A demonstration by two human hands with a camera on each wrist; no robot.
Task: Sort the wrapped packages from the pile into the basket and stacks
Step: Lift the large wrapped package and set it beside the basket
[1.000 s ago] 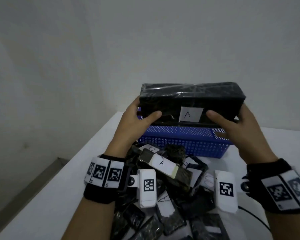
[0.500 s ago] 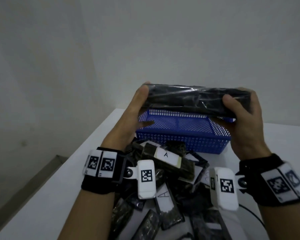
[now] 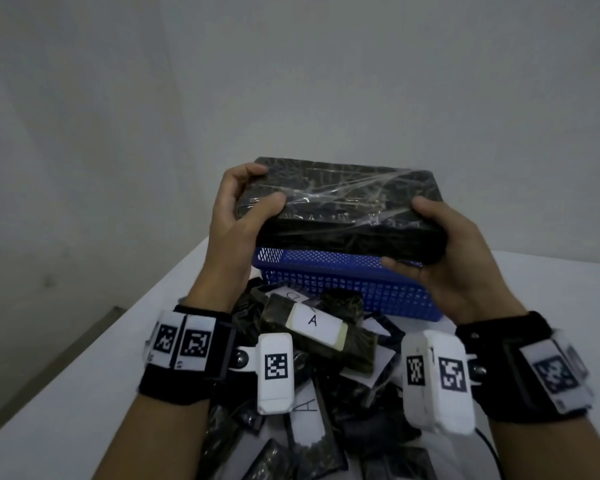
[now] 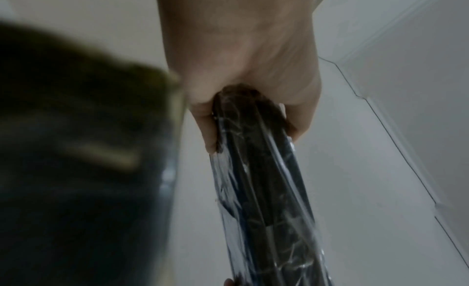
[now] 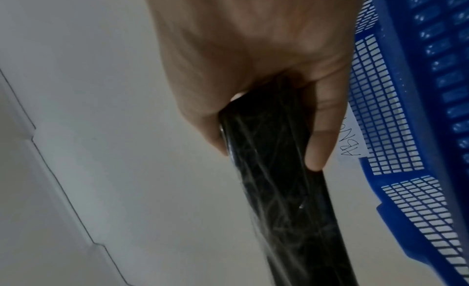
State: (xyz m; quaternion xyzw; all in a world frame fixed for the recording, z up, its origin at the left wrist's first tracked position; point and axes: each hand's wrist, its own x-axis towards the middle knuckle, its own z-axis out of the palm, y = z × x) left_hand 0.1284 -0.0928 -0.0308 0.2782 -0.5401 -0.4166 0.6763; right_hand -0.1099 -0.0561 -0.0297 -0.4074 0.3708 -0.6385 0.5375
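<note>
Both hands hold a large black package [image 3: 343,206] wrapped in clear film, raised above the blue mesh basket [image 3: 343,282]. My left hand [image 3: 236,216] grips its left end, thumb on the top face. My right hand [image 3: 440,247] grips its right end, thumb on top and fingers beneath. Its broad film-covered face points up at me; no label shows on it. The left wrist view shows the package [image 4: 266,180] edge-on in the left hand [image 4: 243,69]; the right wrist view shows the package [image 5: 279,190] in the right hand [image 5: 253,59] beside the basket [image 5: 418,129].
A pile of smaller dark wrapped packages [image 3: 319,393] lies on the white table [image 3: 84,393] in front of the basket; the top one [image 3: 319,329] bears a white label marked A. White walls close in behind and at left. A paper label [image 5: 352,141] hangs on the basket.
The big package has been turned over in both hands: a second ago its side with the A label faced me, then it stood edge-on, now its broad unlabelled face is up.
</note>
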